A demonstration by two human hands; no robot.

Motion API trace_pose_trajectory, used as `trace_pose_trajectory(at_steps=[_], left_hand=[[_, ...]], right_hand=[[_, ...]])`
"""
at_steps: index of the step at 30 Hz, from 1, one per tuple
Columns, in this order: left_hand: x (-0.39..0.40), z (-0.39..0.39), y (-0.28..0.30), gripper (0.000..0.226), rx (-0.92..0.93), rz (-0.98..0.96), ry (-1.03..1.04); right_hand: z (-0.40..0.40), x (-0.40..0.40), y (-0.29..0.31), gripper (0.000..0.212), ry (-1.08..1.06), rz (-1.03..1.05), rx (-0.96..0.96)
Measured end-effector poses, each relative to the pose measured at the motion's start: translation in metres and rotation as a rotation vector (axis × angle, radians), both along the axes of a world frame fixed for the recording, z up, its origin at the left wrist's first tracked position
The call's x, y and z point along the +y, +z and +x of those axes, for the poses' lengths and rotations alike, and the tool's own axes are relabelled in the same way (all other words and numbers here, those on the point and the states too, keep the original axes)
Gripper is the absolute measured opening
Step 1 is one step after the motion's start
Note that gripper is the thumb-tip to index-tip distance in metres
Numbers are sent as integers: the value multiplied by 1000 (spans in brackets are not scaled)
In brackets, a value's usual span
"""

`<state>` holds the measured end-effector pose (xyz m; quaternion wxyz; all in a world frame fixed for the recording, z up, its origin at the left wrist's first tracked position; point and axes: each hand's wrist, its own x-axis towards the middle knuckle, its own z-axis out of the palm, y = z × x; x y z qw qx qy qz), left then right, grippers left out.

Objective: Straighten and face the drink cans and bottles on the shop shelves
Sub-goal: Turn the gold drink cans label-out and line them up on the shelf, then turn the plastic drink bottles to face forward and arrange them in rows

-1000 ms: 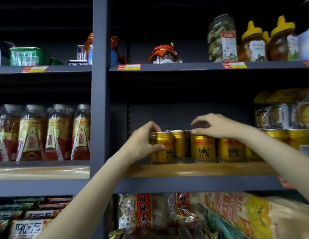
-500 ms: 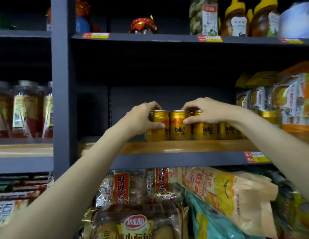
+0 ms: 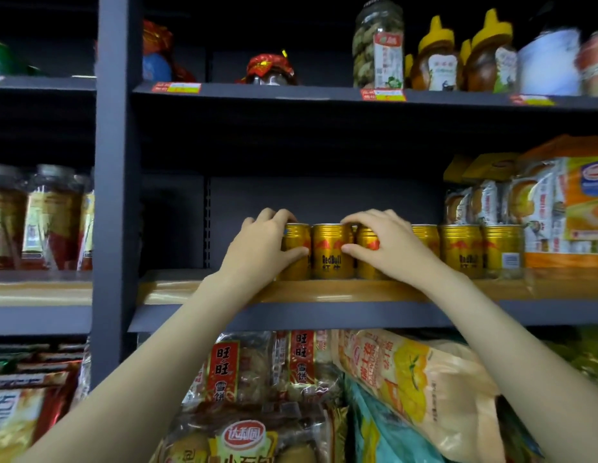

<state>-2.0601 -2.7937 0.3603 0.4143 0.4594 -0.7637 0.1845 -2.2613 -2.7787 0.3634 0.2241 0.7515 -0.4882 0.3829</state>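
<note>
Left hand: fingers curled over the top and thumb across the front of the end can, gripping it. Right hand: fingers draped over the rim and thumb on the front of the third can, holding it. Between the two hands stands the second can, upright, its label facing out.

At 3 o'clock of the right hand, the row of gold cans continues along the wooden shelf; the last can shows its barcode side. All cans upright, touching or just beside one another.

At 3 o'clock of the row: stacked snack packs. At 12 o'clock, upper shelf: a jar and honey bottles. At 9 o'clock, neighbouring bay: drink bottles. At 6 o'clock, below: bagged snacks.
</note>
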Motion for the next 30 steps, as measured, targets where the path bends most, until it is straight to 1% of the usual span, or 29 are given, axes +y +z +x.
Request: trace_pose_trajectory(at_steps=[4, 7, 11, 13, 16, 18, 21, 23, 25, 27, 30], left_hand=[[14, 15, -6, 31, 82, -206, -91], [31, 41, -11, 21, 73, -377, -163], [59, 99, -20, 24, 77, -512, -170], [69, 138, -25, 24, 85, -500, -154], [79, 205, -35, 21, 98, -419, -101], [82, 251, -40, 18, 107, -349, -50], [78, 310, -39, 21, 105, -203, 35], [70, 343, -33, 22, 115, -144, 82], [61, 364, -27, 21, 134, -122, 97], [48, 384, -23, 24, 116, -110, 129], [25, 404, -16, 31, 45, -121, 173]], right_hand=[[11, 10, 0, 43, 82, -94, -97], [30, 26, 4, 41, 186, -123, -194], [84, 50, 2, 39, 339, -81, -282], [122, 62, -3, 38, 407, -63, -328], [187, 74, -12, 40, 481, -51, -376], [233, 78, -15, 40, 510, -43, -369], [293, 78, -13, 41, 531, 5, -333], [326, 72, -5, 43, 503, 57, -297], [347, 62, 3, 48, 452, 111, -238], [368, 46, 10, 54, 382, 168, -188], [393, 12, 21, 73, 296, 248, -174]])
